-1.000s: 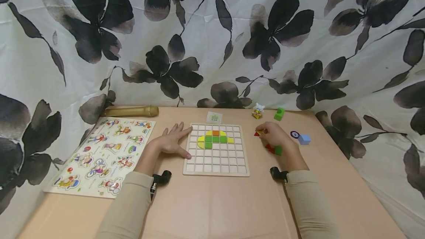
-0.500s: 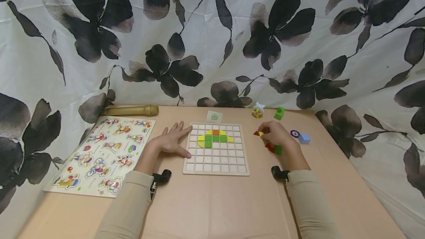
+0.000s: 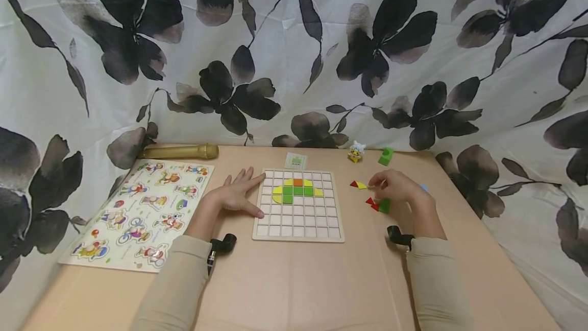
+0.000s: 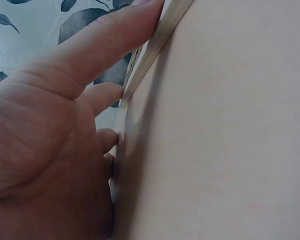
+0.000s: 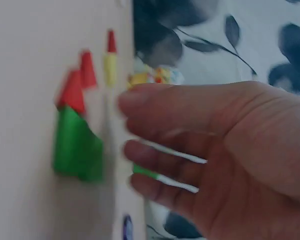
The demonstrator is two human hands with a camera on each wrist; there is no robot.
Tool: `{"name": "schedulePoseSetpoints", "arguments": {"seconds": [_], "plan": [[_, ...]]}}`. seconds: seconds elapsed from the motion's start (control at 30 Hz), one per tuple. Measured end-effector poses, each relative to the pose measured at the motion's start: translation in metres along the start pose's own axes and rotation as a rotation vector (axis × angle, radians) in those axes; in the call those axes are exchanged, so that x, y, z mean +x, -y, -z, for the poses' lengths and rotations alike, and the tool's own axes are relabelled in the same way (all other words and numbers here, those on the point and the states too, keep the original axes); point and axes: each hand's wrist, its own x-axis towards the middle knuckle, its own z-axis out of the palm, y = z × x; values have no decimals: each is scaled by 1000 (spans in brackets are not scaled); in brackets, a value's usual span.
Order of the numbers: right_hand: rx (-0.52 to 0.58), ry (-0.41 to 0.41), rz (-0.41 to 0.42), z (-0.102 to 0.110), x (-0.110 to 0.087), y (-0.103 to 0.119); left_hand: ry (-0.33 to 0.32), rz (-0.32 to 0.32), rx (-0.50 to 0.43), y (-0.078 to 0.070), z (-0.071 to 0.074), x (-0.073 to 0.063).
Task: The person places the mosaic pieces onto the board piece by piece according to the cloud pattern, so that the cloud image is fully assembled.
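Observation:
My left hand [image 3: 233, 199] lies with fingers spread at the left side of a white grid board [image 3: 298, 226]. Its thumb [image 4: 115, 32] and index fingertip touch the board's edge in the left wrist view. On the grid, yellow, green and orange pieces [image 3: 297, 191] form a dome-like pattern. My right hand [image 3: 397, 186] hovers over the table to the right with loosely bent fingers, nothing showing between them. Just left of its fingertips lie a yellow piece [image 3: 362, 186] and a red piece [image 3: 353, 184]. Below them are red triangles [image 5: 72, 92] and a green block [image 5: 75, 145].
A small pattern card [image 3: 296, 161] lies behind the board. Farther back right are a toy figure [image 3: 356, 152] and a green block [image 3: 386, 156]. A picture puzzle board [image 3: 138, 218] and a gold cylinder [image 3: 179, 152] lie at left; a floral curtain [image 3: 294, 55] hangs behind.
My right hand has let go of the yellow piece, left beside the red one, and moved back to the right, now covering the blue block and round piece. My left hand has stayed put.

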Motion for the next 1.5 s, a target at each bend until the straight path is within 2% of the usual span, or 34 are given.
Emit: {"name": "schedulePoseSetpoints", "arguments": {"seconds": [0.17,0.47,0.57,0.7,0.83,0.97,1.03,1.23,1.37,1.5], "plan": [[-39,89,-48,8,-12,-3,0,10,6,-1,2,-1],[1,114,-58,8,-11,-6,-4,7,-14,-3,3,-2],[5,95,-50,9,-10,-7,-9,7,-16,-4,4,-2],[47,5,18,10,-8,-3,-12,7,-17,-5,5,-2],[186,-93,132,4,-1,21,-12,5,-18,-5,5,-2],[262,-116,235,-12,14,58,-13,0,-13,-4,4,-2],[248,-93,279,-22,23,75,-11,-2,-12,-3,4,-2],[150,47,413,-52,47,117,-8,-3,-14,-2,1,0],[49,113,476,-69,59,131,-10,4,-15,-2,1,-1],[-25,134,485,-79,65,137,-8,9,-17,-3,1,-1]]}}
